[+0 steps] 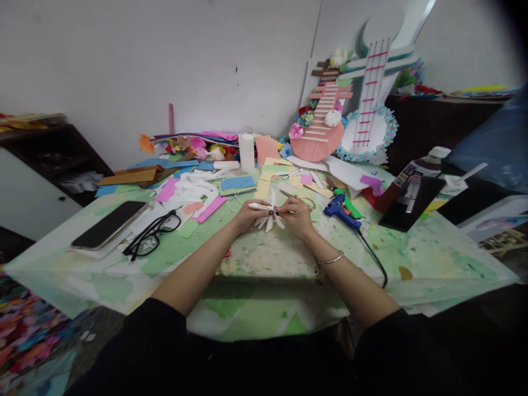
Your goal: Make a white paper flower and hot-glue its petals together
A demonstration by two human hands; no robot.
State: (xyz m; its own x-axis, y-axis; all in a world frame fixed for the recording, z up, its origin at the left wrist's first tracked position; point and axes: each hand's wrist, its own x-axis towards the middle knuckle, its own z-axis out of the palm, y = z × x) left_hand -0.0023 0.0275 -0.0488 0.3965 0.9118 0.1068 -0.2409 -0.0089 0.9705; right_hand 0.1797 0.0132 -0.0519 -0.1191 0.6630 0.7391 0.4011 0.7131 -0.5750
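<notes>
A white paper flower [269, 221] with narrow, pointed petals is held between my two hands, over the near middle of the table. My left hand [247, 214] pinches it from the left side. From the right, my right hand [295, 214] has its thumb and finger closed on the flower near its centre, and the fingers partly cover that centre. Just beyond my right hand lies a pair of scissors [307, 201] with gold handles. A blue glue gun [342, 212] rests on the table to the right, its black cord trailing toward the front edge.
Glasses [152, 235] and a phone [109, 224] lie at the left. Paper scraps [193, 187] and a white roll [246, 153] are behind my hands. Bottles [416, 173] and a black box [412, 202] stand right. Paper instruments [319, 137] lean on the wall.
</notes>
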